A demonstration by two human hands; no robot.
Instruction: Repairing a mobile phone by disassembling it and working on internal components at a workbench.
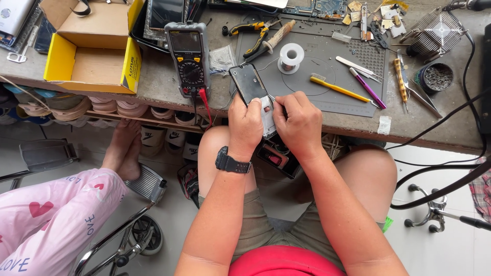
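- Two hands grip one opened phone [249,82] at the table's [158,82] near edge
- left hand [244,124] fingers clamp its left side
- right hand [299,124] fingers pinch its lower end
- multimeter [188,57] stands just left

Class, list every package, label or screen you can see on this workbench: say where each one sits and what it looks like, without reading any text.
Cardboard box: left end of the bench, open, yellow outside, plain brown inside.
Multimeter: right of the box, upright grey body, pale blank screen, round dial.
Phone: bench edge, tilted, dark blank screen, held by the left hand and right hand.
White tag: front bench edge, right.
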